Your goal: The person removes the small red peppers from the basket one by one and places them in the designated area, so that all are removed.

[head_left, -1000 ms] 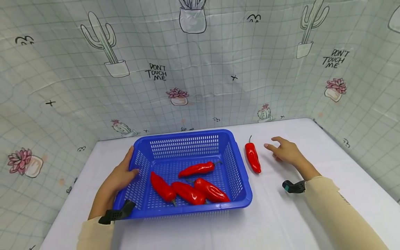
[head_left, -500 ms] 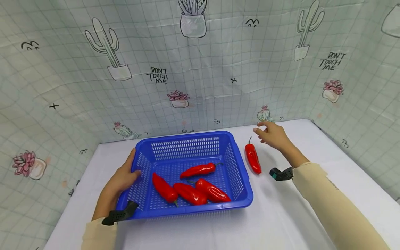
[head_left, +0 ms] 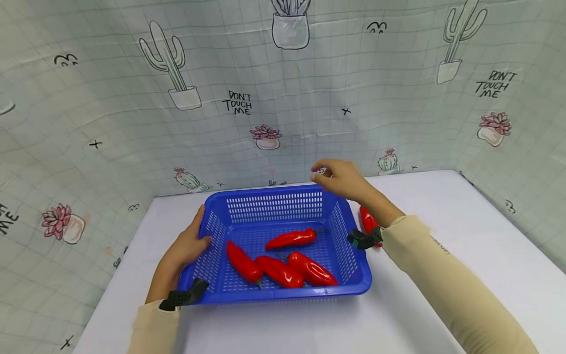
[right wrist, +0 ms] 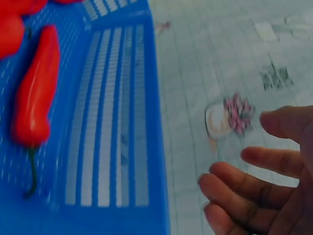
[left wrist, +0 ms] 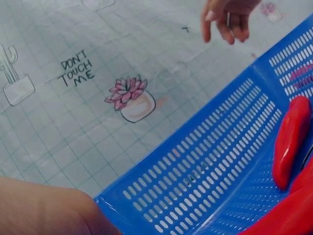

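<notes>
My left hand (head_left: 189, 246) grips the left rim of a blue plastic basket (head_left: 283, 293), thumb on the inner side and fingers along the outside. Several glossy red chili peppers (head_left: 289, 239) lie on the basket floor, some with green stems showing. My right hand (head_left: 340, 179) hovers over the back right corner of the basket, holding nothing. Its fingers are loosely bent and apart, as the right wrist view also shows beside the basket wall (right wrist: 157, 147). Another red pepper (head_left: 368, 220) lies on the table right of the basket, partly hidden by my right forearm.
The basket stands on a white-covered table (head_left: 424, 196). Behind it and at both sides hangs a pale grid-patterned cloth (head_left: 300, 88) printed with cacti and lettering. Black wrist cameras (head_left: 364, 238) are strapped at both sleeves.
My right hand has moved left, from beyond the loose pepper to above the basket's back right corner, carrying nothing. The left hand stays on the rim; the head view has shifted slightly.
</notes>
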A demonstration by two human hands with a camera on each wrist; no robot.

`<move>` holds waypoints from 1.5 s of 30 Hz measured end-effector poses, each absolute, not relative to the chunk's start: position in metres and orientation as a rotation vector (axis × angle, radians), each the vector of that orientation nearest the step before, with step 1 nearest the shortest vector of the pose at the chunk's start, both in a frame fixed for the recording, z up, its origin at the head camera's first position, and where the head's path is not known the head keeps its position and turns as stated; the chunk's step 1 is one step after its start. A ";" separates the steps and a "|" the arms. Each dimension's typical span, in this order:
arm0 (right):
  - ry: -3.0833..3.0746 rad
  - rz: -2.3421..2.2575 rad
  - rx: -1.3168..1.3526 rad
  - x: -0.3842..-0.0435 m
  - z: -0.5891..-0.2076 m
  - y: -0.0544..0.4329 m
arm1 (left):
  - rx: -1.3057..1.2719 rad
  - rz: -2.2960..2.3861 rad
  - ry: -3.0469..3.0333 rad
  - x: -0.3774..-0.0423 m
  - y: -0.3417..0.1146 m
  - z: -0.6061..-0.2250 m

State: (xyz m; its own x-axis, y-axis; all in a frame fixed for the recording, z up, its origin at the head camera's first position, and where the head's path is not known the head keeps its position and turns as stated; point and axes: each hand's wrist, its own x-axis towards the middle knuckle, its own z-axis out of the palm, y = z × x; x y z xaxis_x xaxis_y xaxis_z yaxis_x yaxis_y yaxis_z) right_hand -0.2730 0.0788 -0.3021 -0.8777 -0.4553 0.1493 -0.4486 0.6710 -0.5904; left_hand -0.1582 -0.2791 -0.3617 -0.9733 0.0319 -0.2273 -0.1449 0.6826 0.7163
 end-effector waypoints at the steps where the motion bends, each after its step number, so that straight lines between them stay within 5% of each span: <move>1: 2.851 -0.995 -0.805 -0.272 -0.301 0.072 | -0.097 1.154 2.680 -0.158 -0.280 -0.362; 17: 2.565 -0.793 -1.161 -0.248 -0.332 -0.042 | -0.103 1.082 2.724 -0.146 -0.287 -0.369; 31: 2.262 -0.662 -1.486 -0.218 -0.352 -0.071 | -0.043 1.047 2.756 -0.158 -0.279 -0.359; 45: 2.210 -0.293 -1.331 -0.211 -0.362 -0.067 | -0.084 0.992 2.763 -0.158 -0.271 -0.361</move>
